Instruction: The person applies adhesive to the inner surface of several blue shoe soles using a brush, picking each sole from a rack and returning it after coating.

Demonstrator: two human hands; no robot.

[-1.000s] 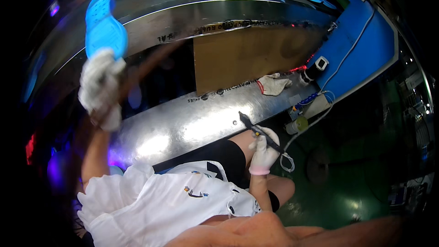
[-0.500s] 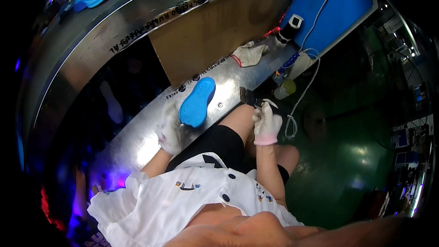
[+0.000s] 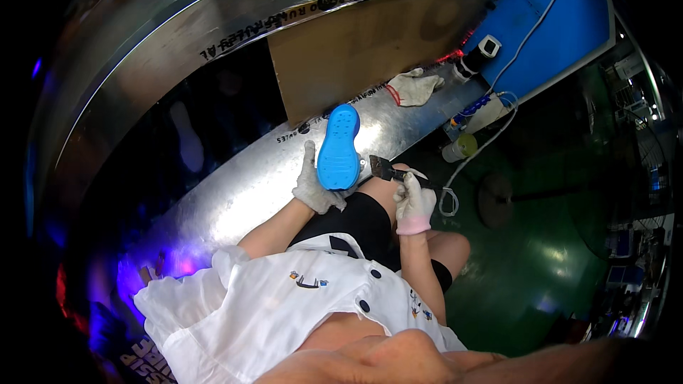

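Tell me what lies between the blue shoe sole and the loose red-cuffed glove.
In the head view, only shiny metal bench shows between the blue sole, held in the left hand, and the loose glove.

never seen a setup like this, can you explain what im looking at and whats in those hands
There is no robot here: these are a person's own two hands, in pale gloves. The picture comes from a wide fisheye camera worn on the person's head, looking down, so straight edges look bent and the picture's left is the person's left.

The left hand holds a blue sole over a metal bench. The right hand grips a black tool with a flat, wide head, close to the sole. Farther along the bench lies a spare glove, in front of a brown panel.
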